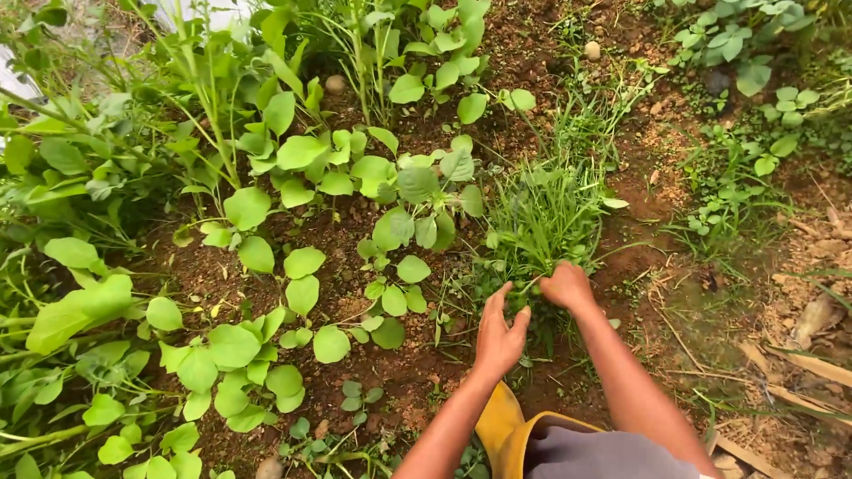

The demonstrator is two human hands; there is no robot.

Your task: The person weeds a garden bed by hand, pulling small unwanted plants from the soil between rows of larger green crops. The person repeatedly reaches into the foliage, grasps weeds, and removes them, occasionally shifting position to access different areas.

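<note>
My right hand [566,286] is fisted around the base of the grass clump [543,213]. Left hand [499,333] sits just beside it, fingers loosely spread, touching the lower blades.

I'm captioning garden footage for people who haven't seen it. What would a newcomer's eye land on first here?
First, the two bare hands low in the middle: the right hand is closed on the base of a grass clump, and the left hand reaches in beside it with fingers spread. Next, the broad-leaved green plants filling the left half, growing from reddish-brown soil. Dry leaves lie at the right edge.
</note>
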